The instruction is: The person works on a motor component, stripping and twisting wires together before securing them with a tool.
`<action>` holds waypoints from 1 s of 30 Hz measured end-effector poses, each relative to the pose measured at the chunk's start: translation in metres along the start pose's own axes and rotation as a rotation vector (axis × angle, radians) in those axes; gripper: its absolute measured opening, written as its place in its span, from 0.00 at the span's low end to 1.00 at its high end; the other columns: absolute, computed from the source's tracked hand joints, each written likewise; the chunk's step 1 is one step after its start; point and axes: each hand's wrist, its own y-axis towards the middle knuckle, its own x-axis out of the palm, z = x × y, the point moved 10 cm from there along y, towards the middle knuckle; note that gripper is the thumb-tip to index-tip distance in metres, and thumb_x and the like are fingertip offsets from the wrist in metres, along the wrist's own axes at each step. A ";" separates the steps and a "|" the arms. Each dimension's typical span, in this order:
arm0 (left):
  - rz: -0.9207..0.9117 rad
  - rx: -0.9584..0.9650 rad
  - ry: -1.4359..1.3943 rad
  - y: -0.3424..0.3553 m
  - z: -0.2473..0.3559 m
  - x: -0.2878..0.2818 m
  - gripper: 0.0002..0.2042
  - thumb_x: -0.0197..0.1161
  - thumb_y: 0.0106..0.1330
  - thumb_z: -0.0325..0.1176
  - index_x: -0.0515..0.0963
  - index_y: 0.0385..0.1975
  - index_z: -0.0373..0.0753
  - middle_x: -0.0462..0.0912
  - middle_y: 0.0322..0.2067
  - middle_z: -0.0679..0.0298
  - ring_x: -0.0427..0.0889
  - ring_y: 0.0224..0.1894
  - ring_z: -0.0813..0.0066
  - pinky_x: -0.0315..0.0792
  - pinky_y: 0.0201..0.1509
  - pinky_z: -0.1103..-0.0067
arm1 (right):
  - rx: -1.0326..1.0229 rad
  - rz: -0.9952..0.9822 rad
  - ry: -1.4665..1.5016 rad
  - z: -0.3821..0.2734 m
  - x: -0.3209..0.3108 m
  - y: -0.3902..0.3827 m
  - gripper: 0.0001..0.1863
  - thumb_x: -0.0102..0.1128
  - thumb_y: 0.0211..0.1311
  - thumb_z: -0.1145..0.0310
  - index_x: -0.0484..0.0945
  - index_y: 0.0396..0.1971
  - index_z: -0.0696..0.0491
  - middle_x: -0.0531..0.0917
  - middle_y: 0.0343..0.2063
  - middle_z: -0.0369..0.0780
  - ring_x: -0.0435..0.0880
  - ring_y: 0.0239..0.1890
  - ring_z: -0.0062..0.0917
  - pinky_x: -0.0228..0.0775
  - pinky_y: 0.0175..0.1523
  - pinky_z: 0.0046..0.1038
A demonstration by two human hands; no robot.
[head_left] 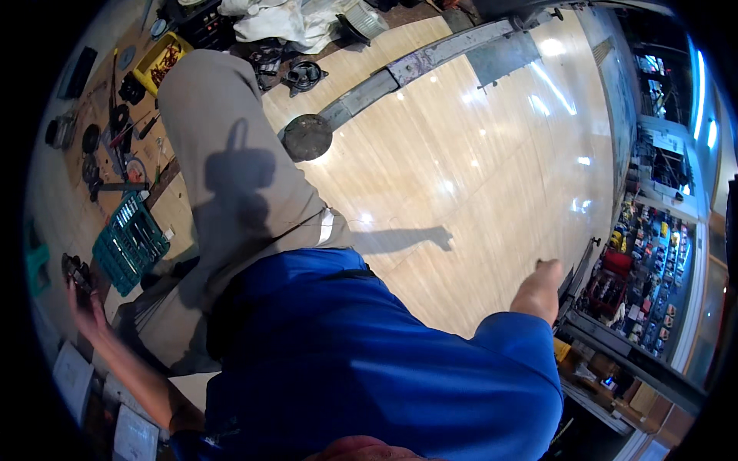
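At the far left, my left hand (88, 313) is raised with its fingers curled round a dark, greasy-looking metal part (76, 270). The exact kind of part is too small to make out. Close beside it lies an open green socket set case (131, 242) with rows of shiny sockets and tools. On the other side, my right hand (548, 270) is stretched out over the pale floor. It shows only as a short, rounded end of the arm, so its fingers cannot be made out.
A brown board (96, 146) carries loose tools and dark parts. A yellow tray (161, 63) holds small reddish pieces. Beyond my knee, a metal lift arm (407, 67) ends in a round pad (307, 137). A black round part (304, 75) lies nearby. Crowded shelves (638, 269) stand right.
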 end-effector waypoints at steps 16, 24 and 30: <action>-0.118 0.109 0.474 -0.066 0.003 0.208 0.32 0.70 0.46 0.21 0.68 0.55 0.34 0.79 0.42 0.64 0.78 0.44 0.77 0.73 0.49 0.79 | -1.791 1.735 1.138 -0.142 -0.549 -0.664 0.18 0.59 0.60 0.70 0.74 0.49 0.61 0.83 0.40 0.45 0.82 0.41 0.30 0.72 0.47 0.27; -0.133 0.140 0.581 -0.067 -0.007 0.193 0.34 0.72 0.42 0.24 0.69 0.55 0.36 0.76 0.48 0.62 0.74 0.51 0.76 0.68 0.57 0.77 | -1.886 1.290 -0.104 -0.379 -0.566 -0.791 0.18 0.60 0.60 0.64 0.74 0.47 0.60 0.83 0.37 0.45 0.81 0.40 0.29 0.71 0.45 0.29; -0.146 0.353 0.972 -0.070 0.008 0.201 0.29 0.71 0.46 0.30 0.70 0.51 0.37 0.73 0.46 0.54 0.74 0.50 0.59 0.68 0.55 0.71 | -1.921 0.791 -0.116 -0.414 -0.591 -0.782 0.10 0.57 0.63 0.69 0.79 0.37 0.60 0.80 0.25 0.34 0.74 0.28 0.15 0.69 0.38 0.21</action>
